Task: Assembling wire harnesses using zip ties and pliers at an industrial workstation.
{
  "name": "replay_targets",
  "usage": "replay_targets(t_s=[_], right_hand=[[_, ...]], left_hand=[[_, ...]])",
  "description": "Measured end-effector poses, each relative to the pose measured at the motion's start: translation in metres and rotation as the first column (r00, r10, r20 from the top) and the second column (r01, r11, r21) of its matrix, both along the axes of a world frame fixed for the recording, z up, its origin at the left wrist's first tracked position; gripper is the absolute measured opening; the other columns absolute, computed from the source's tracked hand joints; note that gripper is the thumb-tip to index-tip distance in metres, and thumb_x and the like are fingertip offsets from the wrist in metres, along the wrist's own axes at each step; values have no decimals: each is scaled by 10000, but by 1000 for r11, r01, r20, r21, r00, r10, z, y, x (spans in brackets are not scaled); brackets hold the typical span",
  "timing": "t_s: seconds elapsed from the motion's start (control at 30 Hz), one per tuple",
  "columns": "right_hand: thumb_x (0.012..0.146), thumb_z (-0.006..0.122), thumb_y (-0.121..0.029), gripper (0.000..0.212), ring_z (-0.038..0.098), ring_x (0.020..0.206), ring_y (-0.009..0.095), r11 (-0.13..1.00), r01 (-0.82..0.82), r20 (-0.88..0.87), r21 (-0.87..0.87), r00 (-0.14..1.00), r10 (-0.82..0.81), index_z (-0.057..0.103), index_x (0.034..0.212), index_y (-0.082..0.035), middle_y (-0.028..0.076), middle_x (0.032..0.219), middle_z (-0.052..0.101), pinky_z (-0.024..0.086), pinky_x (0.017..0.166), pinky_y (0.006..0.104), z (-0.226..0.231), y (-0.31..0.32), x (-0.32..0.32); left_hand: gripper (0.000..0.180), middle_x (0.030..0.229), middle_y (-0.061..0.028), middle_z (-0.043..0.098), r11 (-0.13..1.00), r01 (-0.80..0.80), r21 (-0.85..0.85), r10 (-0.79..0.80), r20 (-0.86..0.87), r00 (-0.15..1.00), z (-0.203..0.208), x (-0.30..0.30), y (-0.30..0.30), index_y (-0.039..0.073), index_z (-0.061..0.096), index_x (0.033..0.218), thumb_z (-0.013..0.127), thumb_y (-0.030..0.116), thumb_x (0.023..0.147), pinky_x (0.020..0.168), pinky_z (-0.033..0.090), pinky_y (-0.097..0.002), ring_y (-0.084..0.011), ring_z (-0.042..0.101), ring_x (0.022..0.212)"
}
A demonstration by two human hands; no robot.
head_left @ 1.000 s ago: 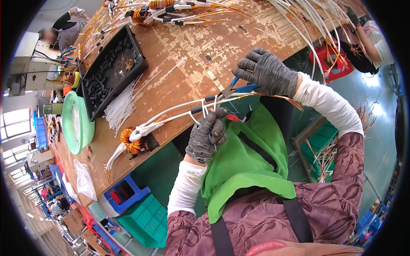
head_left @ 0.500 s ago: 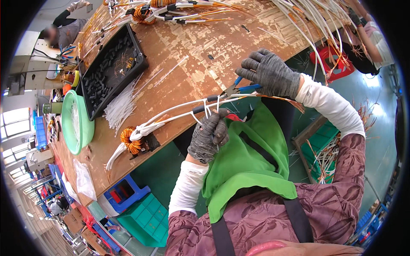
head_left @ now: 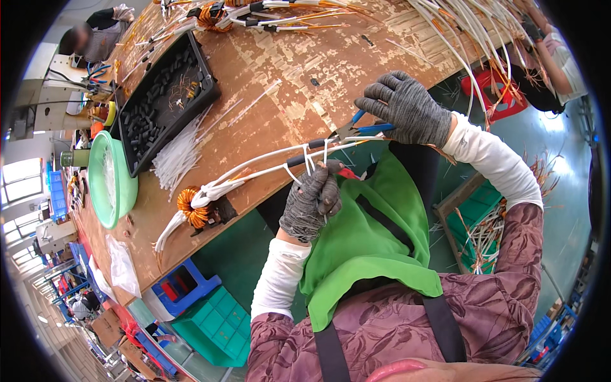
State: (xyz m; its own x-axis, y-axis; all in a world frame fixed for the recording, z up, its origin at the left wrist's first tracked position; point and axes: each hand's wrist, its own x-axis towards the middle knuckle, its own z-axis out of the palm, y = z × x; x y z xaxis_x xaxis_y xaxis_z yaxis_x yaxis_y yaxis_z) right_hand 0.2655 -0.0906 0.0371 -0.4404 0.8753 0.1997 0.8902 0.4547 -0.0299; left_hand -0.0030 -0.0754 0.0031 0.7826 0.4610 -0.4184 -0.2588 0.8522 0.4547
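Note:
My left hand [head_left: 307,205], in a grey glove with bare fingertips, is closed on thin white cable ties [head_left: 325,150] that loop up around white wires [head_left: 261,157]. Black sleeves [head_left: 296,162] cover parts of these wires. They run along the table's near edge from a copper-wound ring coil [head_left: 193,206] at the left. My gloved right hand [head_left: 412,111] is over the blue handles of a pair of pliers [head_left: 358,117], its visible fingers stretched out and apart. Its thumb is hidden. The pliers' jaws point left, beside the wires.
On the worn wooden table [head_left: 273,114] stands a black tray [head_left: 213,95] of short black sleeves. Beside it are loose cable ties [head_left: 178,156] and a green basin [head_left: 132,188]. More coils [head_left: 213,17] lie at the far side. A green crate [head_left: 213,325] stands below left; co-workers are at the far edges.
The right hand has shifted slightly, its fingers a little more spread above the pliers. The pliers sit slightly lower on the handle side. The left hand has barely moved.

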Motion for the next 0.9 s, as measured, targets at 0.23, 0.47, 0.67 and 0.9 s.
replay_targets(t_s=[0.23,0.47,0.67,0.9], right_hand=[[671,657,-292,468,540,954,231,997,-26,54,70,998,23,558,1085,-99,70,1003,558,421,830,368,-5,0,-9],[706,630,-294,342,577,771,236,999,1,60,-47,998,2,574,967,-81,61,824,570,473,593,358,-4,-1,-12],[713,628,-282,378,560,839,239,998,7,-9,56,1000,-6,569,1029,-83,69,872,562,455,701,359,13,4,-14],[738,539,-225,382,523,927,191,982,-61,133,178,990,37,558,1099,-102,30,950,552,410,804,342,0,11,-40]], left_hand=[[315,506,17,412,1000,6,-9,-6,-21,1000,-2,2,1,15,557,1055,490,291,918,412,313,-231,-68,341,379],[321,499,28,377,999,11,46,-7,-99,995,-1,1,-1,11,548,1049,494,300,918,394,311,-229,-64,326,377],[374,440,19,320,974,100,201,-53,-227,972,4,0,-2,15,566,1024,477,362,918,393,280,-238,-83,306,367],[371,443,24,315,971,79,224,-43,-161,986,2,-2,-1,9,567,1034,466,349,926,400,278,-233,-81,286,365]])
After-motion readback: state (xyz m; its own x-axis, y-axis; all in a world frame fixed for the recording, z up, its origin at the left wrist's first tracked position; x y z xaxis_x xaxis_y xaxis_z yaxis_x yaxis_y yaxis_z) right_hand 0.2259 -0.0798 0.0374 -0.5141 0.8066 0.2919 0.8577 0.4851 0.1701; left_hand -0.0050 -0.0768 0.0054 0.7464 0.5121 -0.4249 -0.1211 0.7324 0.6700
